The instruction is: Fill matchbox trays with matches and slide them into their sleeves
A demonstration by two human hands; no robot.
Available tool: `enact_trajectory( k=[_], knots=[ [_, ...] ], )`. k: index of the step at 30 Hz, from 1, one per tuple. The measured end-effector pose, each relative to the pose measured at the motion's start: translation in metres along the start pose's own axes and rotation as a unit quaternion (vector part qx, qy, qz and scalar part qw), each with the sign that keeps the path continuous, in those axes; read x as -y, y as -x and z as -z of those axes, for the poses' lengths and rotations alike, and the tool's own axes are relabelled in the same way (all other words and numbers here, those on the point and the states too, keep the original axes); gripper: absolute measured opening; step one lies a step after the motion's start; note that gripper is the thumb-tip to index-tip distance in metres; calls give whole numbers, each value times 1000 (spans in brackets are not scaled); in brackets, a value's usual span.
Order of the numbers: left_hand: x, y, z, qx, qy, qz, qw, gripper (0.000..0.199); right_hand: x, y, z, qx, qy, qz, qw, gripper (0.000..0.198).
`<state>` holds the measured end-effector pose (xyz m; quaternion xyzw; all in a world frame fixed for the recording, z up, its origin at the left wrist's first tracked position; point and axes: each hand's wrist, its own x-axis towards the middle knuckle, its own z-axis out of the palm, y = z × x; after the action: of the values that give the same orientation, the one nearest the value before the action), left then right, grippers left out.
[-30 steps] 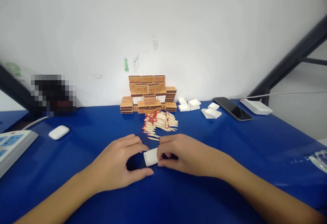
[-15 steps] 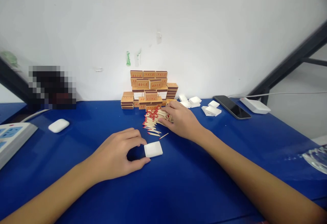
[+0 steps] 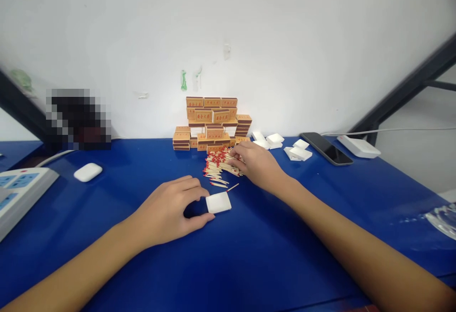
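A small white matchbox tray (image 3: 218, 203) lies on the blue table, its near and far left corners pinched between the thumb and fingers of my left hand (image 3: 174, 210). Beyond it is a loose pile of red-headed matches (image 3: 217, 164). My right hand (image 3: 260, 164) is at the pile's right side, thumb and fingertips closing on matches there; how many they grip is hidden. One single match (image 3: 232, 187) lies apart, just behind the tray. Orange matchboxes (image 3: 213, 131) are stacked against the wall behind the pile.
More white trays (image 3: 298, 152) lie right of the stack, beside a dark phone (image 3: 327, 148) and a white box (image 3: 359, 146). At left are a white earbud case (image 3: 88, 172) and a power strip (image 3: 24, 188). Crumpled clear plastic (image 3: 443, 219) sits at the right edge.
The whole view has shifted slightly, so everything appears a little farther right. My left hand keeps hold of the tray. My right hand stays at the match pile, its fingers moving slightly.
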<state>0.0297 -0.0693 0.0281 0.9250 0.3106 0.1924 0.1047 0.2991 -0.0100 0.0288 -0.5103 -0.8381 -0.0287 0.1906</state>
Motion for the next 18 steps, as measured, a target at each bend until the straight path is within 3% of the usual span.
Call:
enact_trajectory(
  k=[5, 18],
  knots=[
    [1, 1, 0, 3, -8, 2, 1000, 27, 2, -3, 2, 37, 8, -43, 998, 10],
    [4, 0, -1, 1, -9, 9, 1000, 27, 0, -1, 6, 60, 59, -4, 996, 19]
  ],
)
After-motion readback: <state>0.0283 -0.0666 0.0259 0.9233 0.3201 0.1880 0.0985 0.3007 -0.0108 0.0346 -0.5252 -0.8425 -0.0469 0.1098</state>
